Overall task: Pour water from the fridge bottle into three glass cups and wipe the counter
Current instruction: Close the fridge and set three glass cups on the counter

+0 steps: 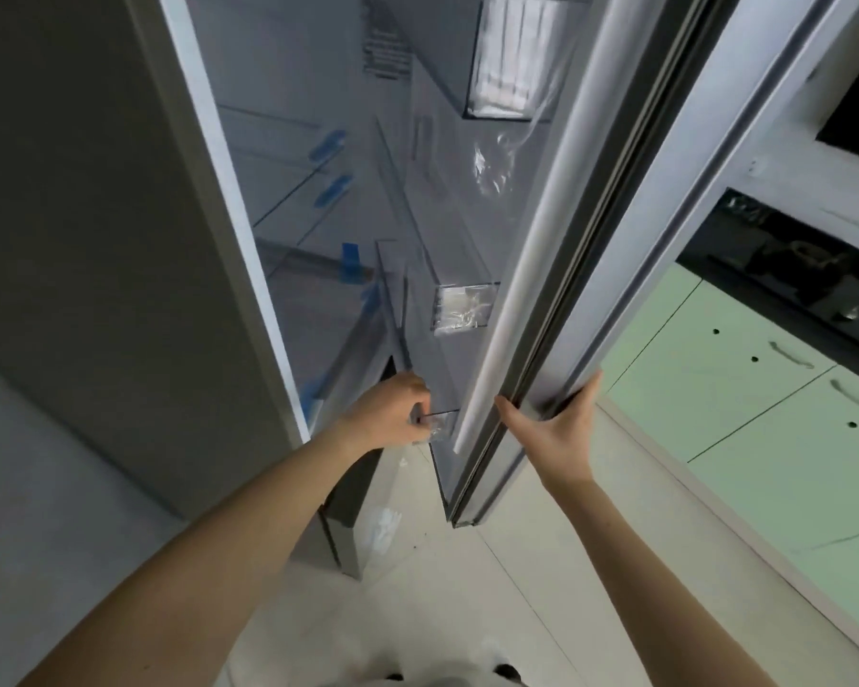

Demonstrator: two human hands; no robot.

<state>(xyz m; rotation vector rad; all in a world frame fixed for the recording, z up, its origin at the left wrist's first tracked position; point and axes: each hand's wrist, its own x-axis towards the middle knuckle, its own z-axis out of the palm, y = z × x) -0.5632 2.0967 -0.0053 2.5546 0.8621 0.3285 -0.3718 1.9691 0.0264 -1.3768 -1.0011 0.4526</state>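
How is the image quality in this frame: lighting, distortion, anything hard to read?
Head view: wide-angle bending of the fridge door; the dim, bluish fridge interior is soft, so door-bin contents are unclear; what the left hand grips is blurred; the right hand on the door edge is sharper.

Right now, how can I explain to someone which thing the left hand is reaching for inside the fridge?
Start at the open fridge door, which the right hand holds by its lower edge. Follow its inner side down past the two upper door shelves to the lowest one. There the left hand grips a clear, crinkly plastic thing; I cannot tell if it is the bottle.
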